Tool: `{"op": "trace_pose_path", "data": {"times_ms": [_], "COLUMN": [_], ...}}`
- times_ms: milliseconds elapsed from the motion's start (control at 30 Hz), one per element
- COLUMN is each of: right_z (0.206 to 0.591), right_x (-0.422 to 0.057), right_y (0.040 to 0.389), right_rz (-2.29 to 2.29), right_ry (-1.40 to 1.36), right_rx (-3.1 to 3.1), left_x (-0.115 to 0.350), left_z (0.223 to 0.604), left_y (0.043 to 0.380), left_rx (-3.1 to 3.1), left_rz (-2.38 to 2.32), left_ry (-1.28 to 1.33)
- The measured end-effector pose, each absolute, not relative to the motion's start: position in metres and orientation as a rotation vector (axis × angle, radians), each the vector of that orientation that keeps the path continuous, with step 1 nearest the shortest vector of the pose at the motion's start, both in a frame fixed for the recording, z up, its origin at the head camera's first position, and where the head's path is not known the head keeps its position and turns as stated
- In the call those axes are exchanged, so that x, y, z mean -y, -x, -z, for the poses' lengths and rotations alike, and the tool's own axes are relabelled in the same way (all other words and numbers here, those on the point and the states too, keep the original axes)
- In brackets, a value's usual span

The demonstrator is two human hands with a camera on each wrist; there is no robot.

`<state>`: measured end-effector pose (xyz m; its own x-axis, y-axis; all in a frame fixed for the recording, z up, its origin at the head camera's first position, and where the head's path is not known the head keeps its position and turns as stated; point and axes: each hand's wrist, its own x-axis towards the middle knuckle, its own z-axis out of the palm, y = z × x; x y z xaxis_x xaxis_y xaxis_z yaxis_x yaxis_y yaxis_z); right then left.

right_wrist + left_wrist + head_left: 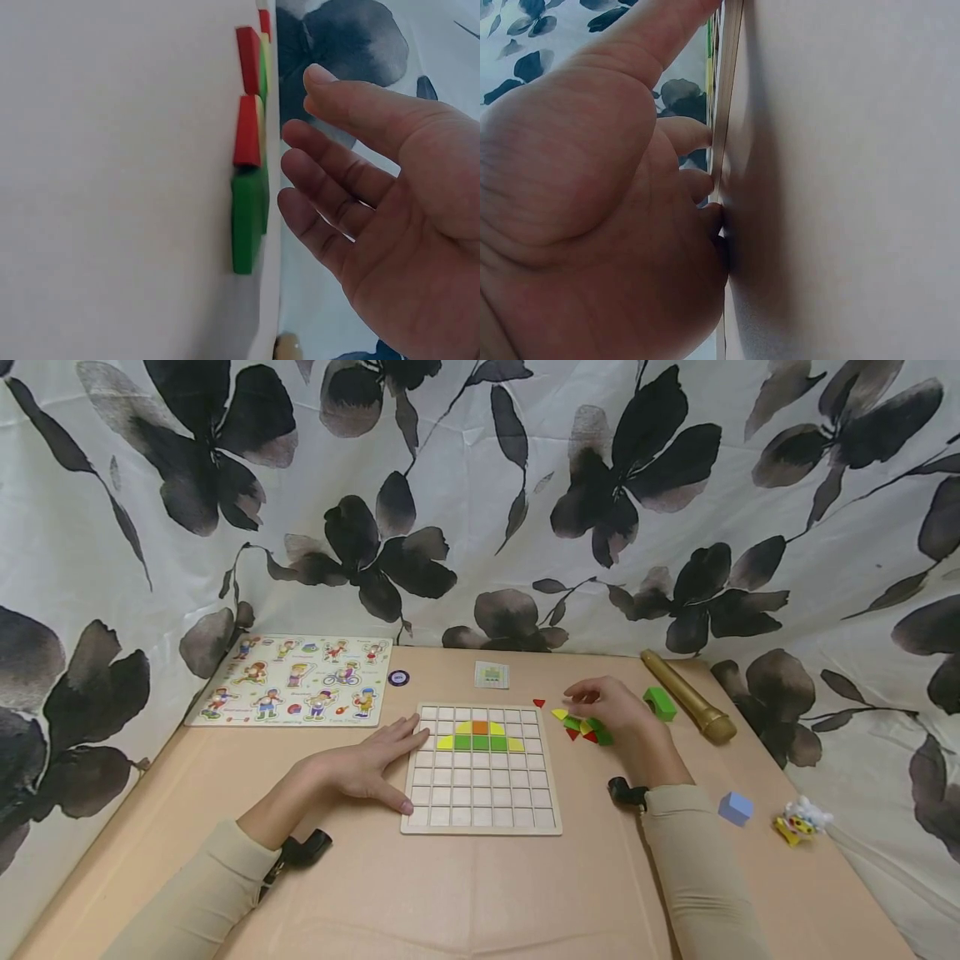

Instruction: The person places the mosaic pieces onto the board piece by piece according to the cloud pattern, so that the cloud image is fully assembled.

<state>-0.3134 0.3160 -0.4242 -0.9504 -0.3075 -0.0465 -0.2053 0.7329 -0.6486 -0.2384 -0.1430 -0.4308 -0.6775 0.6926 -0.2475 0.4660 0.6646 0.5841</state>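
A white gridded board (480,810) with a pale wooden rim lies flat in front of me. On it, an orange square (479,727) with yellow pieces beside it sits above a row of green squares (480,743) ending in yellow triangles. My left hand (367,764) rests spread on the board's left edge, fingertips on the rim. Over a small pile of red, yellow and green pieces (573,724) hovers my right hand (611,706), its fingers loosely bent. In the right wrist view, red pieces (247,131) and a green piece (246,221) stand apart from the fingertips.
Behind the board lie a small pattern card (492,675), a red triangle (539,703) and a dark round token (398,678). A picture board (288,681) is at back left. To the right are a green block (660,703), gold microphone (686,697), blue block (736,808) and small toy (802,821).
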Motion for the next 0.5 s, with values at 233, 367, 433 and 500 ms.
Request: {"op": "trace_pose_path", "data": {"times_ms": [233, 367, 433, 500], "right_z": [0.433, 0.434, 0.433, 0.433], "right_x": [-0.302, -0.298, -0.296, -0.295], "right_y": [0.318, 0.317, 0.317, 0.317], "right_rz": [0.936, 0.918, 0.958, 1.016], "right_ry": [0.548, 0.551, 0.532, 0.506], "right_rx": [-2.775, -2.802, -2.798, -2.797], "left_x": [0.143, 0.143, 0.143, 0.143], "left_z": [0.43, 0.43, 0.43, 0.43], "left_y": [0.238, 0.238, 0.238, 0.238], "left_rx": [-2.425, -2.426, -2.427, -2.426], "left_rz": [-0.68, -0.68, -0.677, -0.677], "left_ry": [-0.911, -0.918, -0.918, -0.912]}}
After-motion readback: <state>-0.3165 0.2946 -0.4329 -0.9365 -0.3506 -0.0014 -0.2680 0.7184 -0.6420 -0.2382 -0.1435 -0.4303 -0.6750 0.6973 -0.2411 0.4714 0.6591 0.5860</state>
